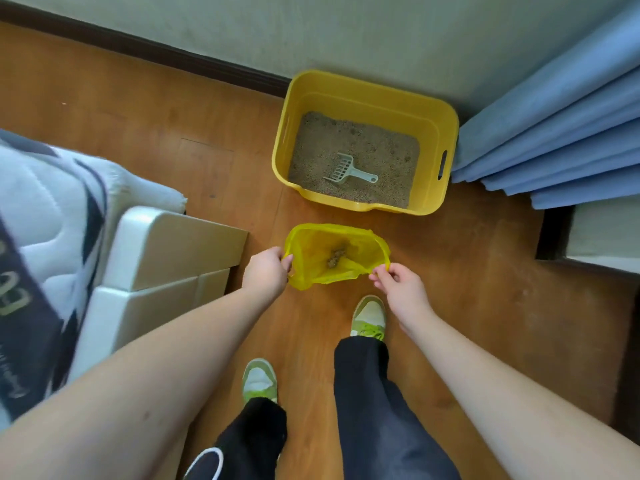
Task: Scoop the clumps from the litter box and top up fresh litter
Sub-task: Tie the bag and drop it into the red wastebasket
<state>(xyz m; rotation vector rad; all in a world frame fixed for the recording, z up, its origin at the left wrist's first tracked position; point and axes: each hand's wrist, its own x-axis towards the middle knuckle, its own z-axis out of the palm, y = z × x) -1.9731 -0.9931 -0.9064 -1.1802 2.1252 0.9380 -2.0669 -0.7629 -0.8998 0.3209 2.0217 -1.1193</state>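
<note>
A yellow litter box (pixel 436 133) stands on the wooden floor against the wall, partly filled with grey-brown litter (pixel 381 150). A pale slotted scoop (pixel 348 171) lies on the litter near the front. In front of the box, a yellow plastic bag (pixel 363 247) is held open above the floor, with brown clumps (pixel 336 256) inside it. My left hand (pixel 265 271) pinches the bag's left rim. My right hand (pixel 401 287) pinches its right rim.
A bed with a white frame (pixel 166 258) and patterned bedding (pixel 41 216) fills the left side. Blue curtains (pixel 561 133) hang at the right beside the box. A dark step edge (pixel 554 233) sits at the right. My green shoes (pixel 369 317) stand below the bag.
</note>
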